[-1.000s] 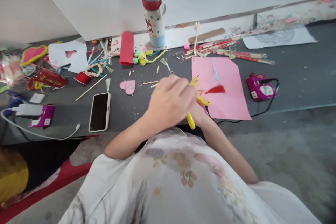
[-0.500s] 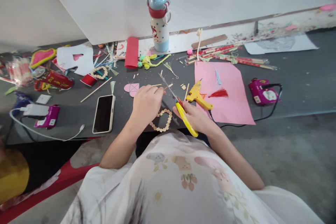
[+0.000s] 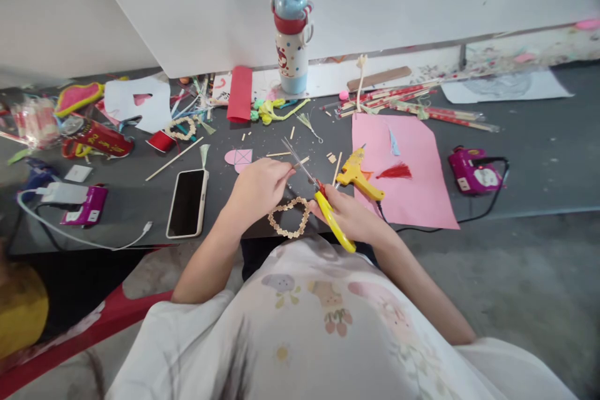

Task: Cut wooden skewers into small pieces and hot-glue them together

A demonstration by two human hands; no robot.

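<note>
Between the fingertips of my left hand point(image 3: 262, 186) a thin wooden stick point(image 3: 302, 161) is pinched, its end at the scissor blades. My right hand point(image 3: 349, 215) is wrapped round the yellow-handled scissors point(image 3: 334, 220), whose blades point away and to the left. Below and between my hands, a heart-shaped ring of small wooden pieces point(image 3: 280, 229) lies at the table's near edge. Just beyond my left hand is a pink paper heart with pencil lines point(image 3: 242, 156). Close to my right hand, a yellow glue gun point(image 3: 354, 170) rests partly on pink paper point(image 3: 422, 187).
A phone point(image 3: 187, 203) lies left of my left arm. A water bottle point(image 3: 291, 44) stands at the back. Purple power sockets point(image 3: 473, 172) with cables sit at both sides. Wrapped sticks point(image 3: 450, 114), a red can point(image 3: 100, 139) and craft scraps crowd the back. At far left another person's yellow clothing shows.
The view has shifted slightly, so the table things appear a little further right. My left hand has turned a little; both hands keep hold of the stick and scissors.
</note>
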